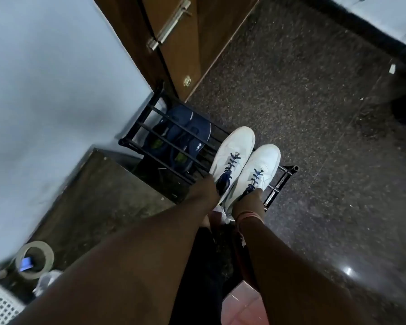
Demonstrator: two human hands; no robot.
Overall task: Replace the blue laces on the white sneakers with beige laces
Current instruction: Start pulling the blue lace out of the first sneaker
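Left hand [206, 187] and right hand [251, 199] each gripping a heel-end of the white sneakers [242, 160], side by side above a black rack [279, 184], toes pointing away, blue laces [232, 160] criss-crossed through both.

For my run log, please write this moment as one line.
left hand: holds left sneaker | right hand: holds right sneaker | blue laces: still in | rack: below

Your bare arms reach forward side by side; your left hand [206, 187] and right hand [251, 198] each grip something, fingers hidden.
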